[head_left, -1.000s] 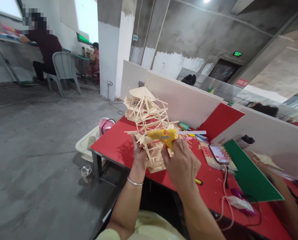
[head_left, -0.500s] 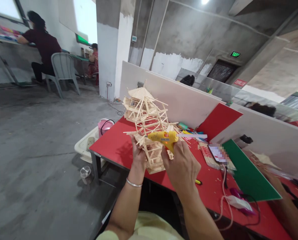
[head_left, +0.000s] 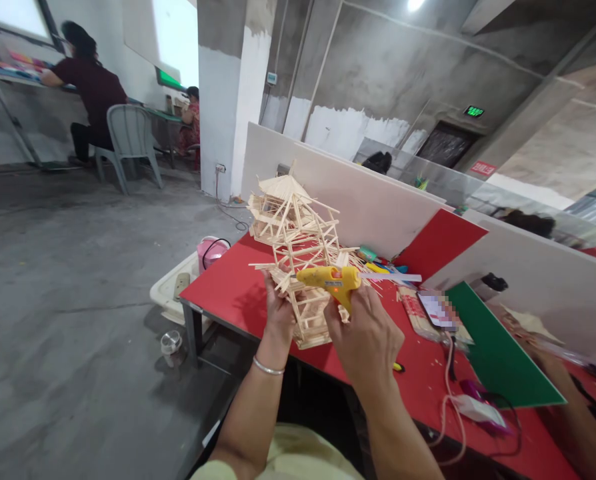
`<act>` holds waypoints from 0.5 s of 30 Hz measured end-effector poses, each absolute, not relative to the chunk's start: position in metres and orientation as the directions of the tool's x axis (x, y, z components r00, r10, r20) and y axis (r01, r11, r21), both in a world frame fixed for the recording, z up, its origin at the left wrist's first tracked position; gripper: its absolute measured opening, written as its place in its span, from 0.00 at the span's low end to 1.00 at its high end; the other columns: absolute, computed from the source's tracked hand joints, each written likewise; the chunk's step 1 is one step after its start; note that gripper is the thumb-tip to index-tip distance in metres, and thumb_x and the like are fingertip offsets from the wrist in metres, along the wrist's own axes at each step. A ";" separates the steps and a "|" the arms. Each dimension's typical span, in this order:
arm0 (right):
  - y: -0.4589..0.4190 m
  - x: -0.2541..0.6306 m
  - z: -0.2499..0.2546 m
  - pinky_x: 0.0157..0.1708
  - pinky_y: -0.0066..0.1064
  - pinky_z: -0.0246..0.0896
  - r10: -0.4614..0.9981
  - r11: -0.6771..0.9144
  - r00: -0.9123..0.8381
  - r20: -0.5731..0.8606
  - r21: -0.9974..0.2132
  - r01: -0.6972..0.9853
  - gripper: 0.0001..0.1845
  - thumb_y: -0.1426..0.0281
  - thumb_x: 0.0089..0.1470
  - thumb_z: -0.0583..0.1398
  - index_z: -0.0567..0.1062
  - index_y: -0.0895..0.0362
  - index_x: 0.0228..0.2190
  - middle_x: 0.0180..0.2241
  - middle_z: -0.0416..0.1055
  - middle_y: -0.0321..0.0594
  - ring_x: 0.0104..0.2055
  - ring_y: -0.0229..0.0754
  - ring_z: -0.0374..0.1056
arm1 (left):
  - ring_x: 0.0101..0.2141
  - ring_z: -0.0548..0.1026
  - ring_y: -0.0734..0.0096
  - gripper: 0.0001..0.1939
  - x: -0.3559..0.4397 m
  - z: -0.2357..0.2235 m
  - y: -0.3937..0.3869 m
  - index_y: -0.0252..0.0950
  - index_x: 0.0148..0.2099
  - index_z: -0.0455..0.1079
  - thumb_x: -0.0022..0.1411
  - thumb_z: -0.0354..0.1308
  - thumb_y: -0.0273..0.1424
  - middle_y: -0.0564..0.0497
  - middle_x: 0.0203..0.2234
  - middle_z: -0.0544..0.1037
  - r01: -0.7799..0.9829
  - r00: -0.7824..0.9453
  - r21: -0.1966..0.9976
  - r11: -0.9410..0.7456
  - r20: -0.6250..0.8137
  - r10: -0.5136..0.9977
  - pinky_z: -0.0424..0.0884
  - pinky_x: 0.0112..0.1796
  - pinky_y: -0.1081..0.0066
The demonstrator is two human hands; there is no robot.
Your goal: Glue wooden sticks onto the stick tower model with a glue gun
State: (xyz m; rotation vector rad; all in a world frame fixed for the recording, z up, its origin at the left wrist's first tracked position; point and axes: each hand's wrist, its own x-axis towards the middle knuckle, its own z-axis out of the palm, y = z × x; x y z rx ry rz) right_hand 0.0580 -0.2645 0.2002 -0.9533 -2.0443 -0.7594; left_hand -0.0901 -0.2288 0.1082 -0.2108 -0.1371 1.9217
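Observation:
A yellow hot glue gun [head_left: 347, 279] is gripped in my right hand [head_left: 371, 333], with a whitish glue stick [head_left: 393, 277] poking out of its back. Its nozzle points left and meets, or nearly meets, thin sticks low on a tower model [head_left: 305, 250] built of pale wooden sticks. My left hand [head_left: 279, 312] holds the model's left side, its fingers closed at a jutting row of sticks [head_left: 271, 268]. Part of those fingers is hidden behind the sticks. The model has a pointed roof and an open frame, and leans over the edge of the red table [head_left: 218, 277].
Loose sticks [head_left: 351, 257] lie behind the model. To the right are a phone [head_left: 435, 310], a green board [head_left: 503, 353] and a pink cable [head_left: 445, 413]. A white divider [head_left: 358, 207] backs the table. A pink bucket [head_left: 213, 252] and a jar [head_left: 172, 345] stand at left.
The view has shifted slightly, so the surroundings sit a little further right. Both hands keep their holds, and the glue gun's nozzle stays at the same part of the model.

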 end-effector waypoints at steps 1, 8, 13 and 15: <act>-0.265 0.058 0.200 0.26 0.31 0.50 0.370 0.551 -0.444 0.816 0.191 0.812 0.14 0.65 0.63 0.59 0.77 0.62 0.43 0.36 0.77 0.43 0.32 0.39 0.70 | 0.12 0.56 0.84 0.25 -0.090 0.109 -0.229 0.35 0.26 0.65 0.73 0.52 0.45 0.62 0.11 0.56 -0.913 -0.339 -0.212 -0.347 -0.076 0.938 0.61 0.21 0.79; -0.268 0.059 0.199 0.26 0.31 0.53 0.358 0.597 -0.445 0.821 0.165 0.785 0.14 0.66 0.63 0.59 0.77 0.63 0.43 0.36 0.78 0.42 0.31 0.39 0.72 | 0.15 0.57 0.83 0.21 -0.089 0.105 -0.235 0.37 0.30 0.69 0.70 0.57 0.46 0.62 0.14 0.57 -0.936 -0.333 -0.117 -0.332 -0.013 0.943 0.64 0.24 0.79; -0.270 0.061 0.200 0.27 0.31 0.56 0.336 0.623 -0.451 0.827 0.164 0.765 0.13 0.66 0.63 0.58 0.77 0.62 0.43 0.36 0.78 0.43 0.32 0.40 0.73 | 0.16 0.58 0.82 0.17 -0.088 0.106 -0.241 0.38 0.42 0.76 0.70 0.58 0.46 0.61 0.16 0.57 -0.937 -0.343 -0.066 -0.343 -0.018 0.939 0.65 0.24 0.79; -0.271 0.061 0.200 0.28 0.31 0.57 0.325 0.634 -0.454 0.830 0.165 0.756 0.13 0.66 0.63 0.58 0.77 0.62 0.42 0.35 0.78 0.44 0.33 0.41 0.73 | 0.16 0.57 0.81 0.18 -0.089 0.108 -0.241 0.38 0.44 0.77 0.70 0.57 0.48 0.62 0.15 0.55 -0.940 -0.338 -0.029 -0.340 -0.054 0.940 0.65 0.24 0.77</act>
